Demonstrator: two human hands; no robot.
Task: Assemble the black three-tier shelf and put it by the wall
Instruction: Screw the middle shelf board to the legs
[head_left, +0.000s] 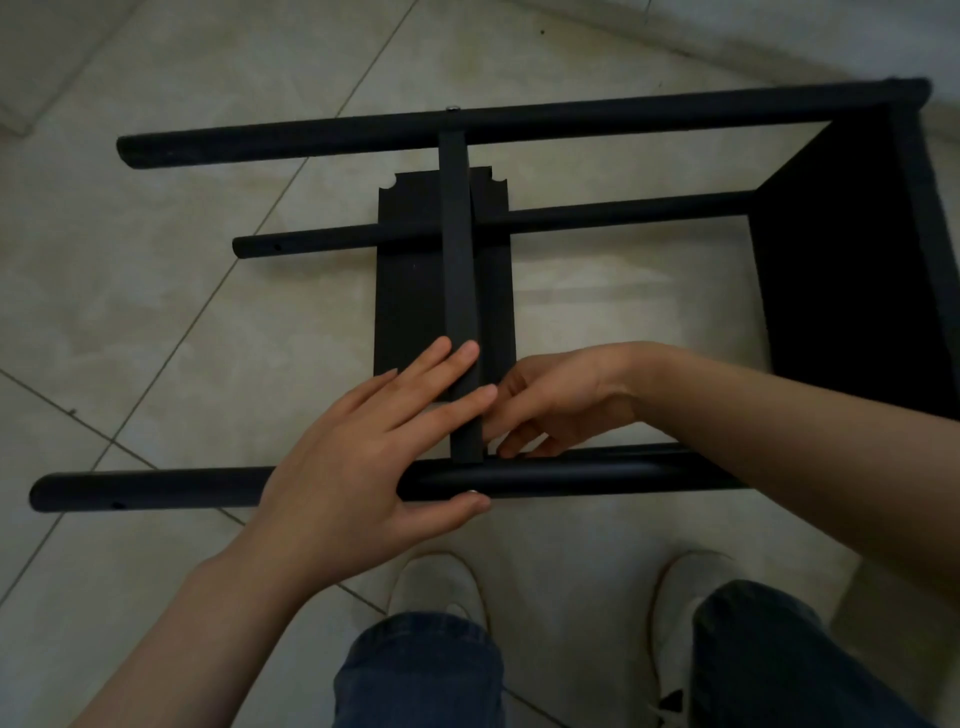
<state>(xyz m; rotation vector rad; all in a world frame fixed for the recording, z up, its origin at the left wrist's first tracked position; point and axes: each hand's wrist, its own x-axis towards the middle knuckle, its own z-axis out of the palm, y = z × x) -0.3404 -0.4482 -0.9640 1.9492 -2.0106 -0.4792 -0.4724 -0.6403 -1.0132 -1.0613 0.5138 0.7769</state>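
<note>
The black shelf frame lies on its side on the tiled floor. Its near pole (156, 488) and far pole (311, 143) run left to right, and a third pole (337, 240) shows between them. One black board (857, 249) is fixed at the right end. A middle board (458, 270), seen edge-on, spans from the far pole to the near one. My left hand (363, 457) straddles the near pole, fingers flat on the board's left face, thumb on a silver screw head (471, 492). My right hand (550, 400) has curled fingers at the board's right side; whatever it holds is hidden.
A loose black board (410, 291) with notched corners lies flat on the floor under the frame. My two white shoes (441, 587) and jeans stand just in front of the near pole. A lighter strip, maybe the wall base (779, 31), runs along the top right.
</note>
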